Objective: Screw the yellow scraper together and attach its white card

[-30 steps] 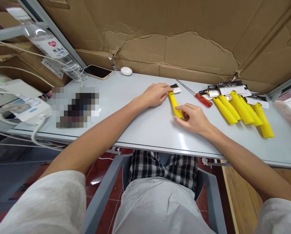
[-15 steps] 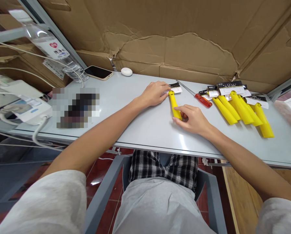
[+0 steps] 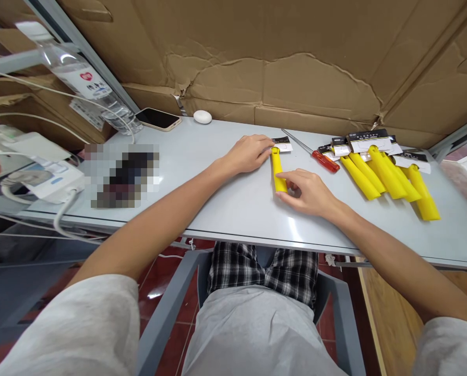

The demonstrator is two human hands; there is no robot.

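On the table lies a yellow tube-like piece [image 3: 277, 168], its upper end attached to a black-and-white packaging card [image 3: 284, 145]. My left hand [image 3: 251, 152] is closed at the card's left edge, with the fingertips at the top of the yellow piece. Lower down, the thumb and forefinger of my right hand [image 3: 306, 192] pinch the yellow piece's bottom end from the right. A screwdriver [image 3: 326, 161] with a clear red handle lies just beyond my right hand.
Several more carded yellow pieces [image 3: 424, 193] are grouped at the right. A phone [image 3: 158, 119] and a white oval case [image 3: 202, 117] sit at the back, near a plastic bottle [image 3: 86, 78]. Chargers and cables [image 3: 59, 180] crowd the left end. Cardboard [image 3: 225, 86] stands behind.
The lower end of the yellow piece has swung slightly left, so it lies straighter below its card. Both hands stay in nearly the same places.
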